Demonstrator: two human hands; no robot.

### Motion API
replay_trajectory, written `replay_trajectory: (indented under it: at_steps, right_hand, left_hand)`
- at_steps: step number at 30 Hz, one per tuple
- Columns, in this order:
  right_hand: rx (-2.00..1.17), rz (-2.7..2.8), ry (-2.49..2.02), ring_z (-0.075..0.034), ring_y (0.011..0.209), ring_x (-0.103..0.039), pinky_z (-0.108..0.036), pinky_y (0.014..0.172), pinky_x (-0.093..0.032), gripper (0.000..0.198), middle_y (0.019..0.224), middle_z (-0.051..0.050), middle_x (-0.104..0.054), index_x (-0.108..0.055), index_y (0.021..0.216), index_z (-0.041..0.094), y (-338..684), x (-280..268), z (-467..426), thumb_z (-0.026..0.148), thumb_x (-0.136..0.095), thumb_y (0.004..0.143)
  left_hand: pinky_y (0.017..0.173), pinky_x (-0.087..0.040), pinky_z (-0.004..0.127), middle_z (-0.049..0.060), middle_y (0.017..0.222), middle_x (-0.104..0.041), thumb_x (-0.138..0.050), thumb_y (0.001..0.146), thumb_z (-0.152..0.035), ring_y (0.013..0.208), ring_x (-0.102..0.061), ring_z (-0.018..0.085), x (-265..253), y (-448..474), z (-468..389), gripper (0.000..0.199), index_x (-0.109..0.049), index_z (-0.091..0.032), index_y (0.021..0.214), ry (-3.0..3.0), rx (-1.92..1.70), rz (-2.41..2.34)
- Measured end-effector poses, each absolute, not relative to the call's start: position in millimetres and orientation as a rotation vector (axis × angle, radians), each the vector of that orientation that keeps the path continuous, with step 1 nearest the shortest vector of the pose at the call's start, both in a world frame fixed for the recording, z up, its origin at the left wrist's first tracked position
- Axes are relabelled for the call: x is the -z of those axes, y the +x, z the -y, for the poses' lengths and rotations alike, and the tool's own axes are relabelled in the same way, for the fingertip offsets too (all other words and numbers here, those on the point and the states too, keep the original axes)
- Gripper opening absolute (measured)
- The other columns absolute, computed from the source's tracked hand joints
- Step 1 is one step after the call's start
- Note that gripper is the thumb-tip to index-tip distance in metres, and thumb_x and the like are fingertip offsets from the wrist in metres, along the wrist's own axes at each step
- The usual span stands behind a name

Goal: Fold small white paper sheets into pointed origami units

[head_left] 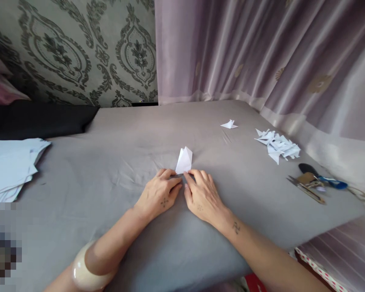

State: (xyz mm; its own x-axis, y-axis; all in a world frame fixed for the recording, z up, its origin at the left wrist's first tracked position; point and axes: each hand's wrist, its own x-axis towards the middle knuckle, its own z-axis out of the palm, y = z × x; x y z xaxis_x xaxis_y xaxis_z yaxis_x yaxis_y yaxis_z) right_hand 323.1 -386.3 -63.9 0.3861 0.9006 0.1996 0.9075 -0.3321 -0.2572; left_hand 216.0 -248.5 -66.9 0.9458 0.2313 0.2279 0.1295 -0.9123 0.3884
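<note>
A small folded white paper (pixel 184 160) with pointed upper tips stands out in front of me, over the grey cloth. At its lower left corner, my left hand (pixel 159 190) has its fingers bent and closed on the edge. My right hand (pixel 202 192) holds the lower right corner, its index finger against the bottom edge and the thumb tucked below. Fingertips hide part of that bottom edge. The two hands are close together but apart.
Folded white paper pieces (pixel 280 145) lie heaped at the right, with a single folded piece (pixel 230 124) farther back. Near them are scissors (pixel 333 182) and a slim pointed tool (pixel 307 190). At the left, a stack of paper sheets (pixel 10 166) sits before a black cloth (pixel 39 117).
</note>
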Motion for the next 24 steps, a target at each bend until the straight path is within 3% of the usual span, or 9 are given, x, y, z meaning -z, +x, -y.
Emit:
replay_trajectory:
  at_steps: [12, 24]
  right_hand:
    - [0.05, 1.618, -2.323, -0.025, 0.097, -0.051, -0.04, 0.087, -0.038, 0.037, 0.107, -0.013, -0.06, -0.057, 0.125, 0.015, 326, 62, 382, 0.022, -0.043, 0.091]
    - [0.009, 1.572, -2.321, -0.026, 0.097, -0.051, -0.04, 0.085, -0.04, 0.042, 0.11, -0.013, -0.059, -0.052, 0.13, 0.012, 328, 63, 383, 0.023, -0.043, 0.09]
  left_hand:
    - [0.081, -0.051, 0.031, 0.004, 0.094, -0.071, -0.055, 0.087, -0.018, 0.088, -0.063, 0.018, 62, 218, 219, 0.019, -0.072, -0.02, 0.081, 2.492, -0.375, -0.245]
    - [0.076, -0.051, 0.032, 0.008, 0.095, -0.06, -0.041, 0.096, -0.025, 0.089, -0.056, 0.02, 69, 213, 220, 0.03, -0.067, -0.02, 0.111, 2.854, -0.367, -0.035]
